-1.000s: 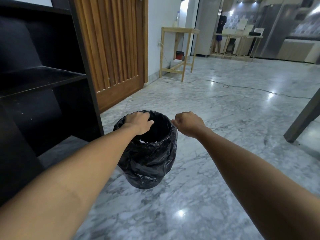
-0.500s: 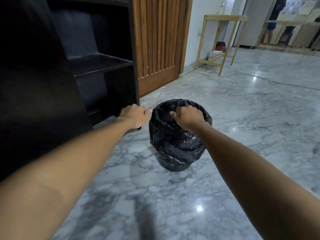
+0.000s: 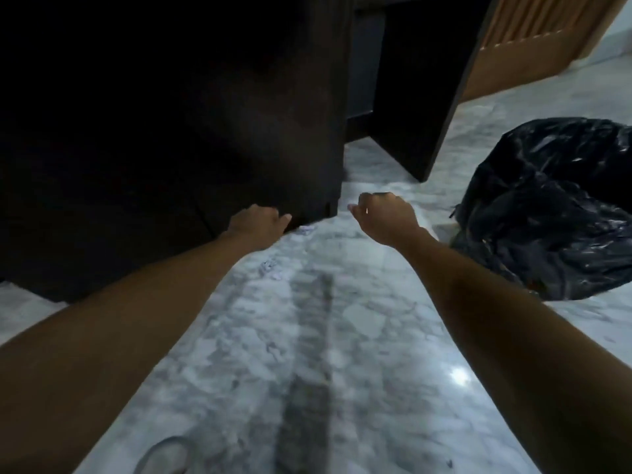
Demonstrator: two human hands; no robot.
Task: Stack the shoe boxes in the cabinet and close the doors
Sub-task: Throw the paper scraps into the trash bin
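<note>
The dark cabinet (image 3: 171,131) fills the upper left, and its inside is too dark to make out. One dark panel (image 3: 420,97) stands out to the right of it. No shoe boxes are visible. My left hand (image 3: 260,222) is low, right at the cabinet's bottom front corner, fingers curled with nothing seen in them. My right hand (image 3: 384,217) hovers over the floor just right of that corner, fingers curled and thumb out, holding nothing.
A bin lined with a black plastic bag (image 3: 547,206) stands on the marble floor (image 3: 307,354) at the right. Small paper scraps (image 3: 270,266) lie by the cabinet's edge. A wooden slatted door (image 3: 533,46) is at the upper right. My foot (image 3: 164,455) shows at the bottom.
My view has swung left and down toward the cabinet's base. Both hands have left the bin, which now sits off to the right, and moved to the cabinet's lower corner.
</note>
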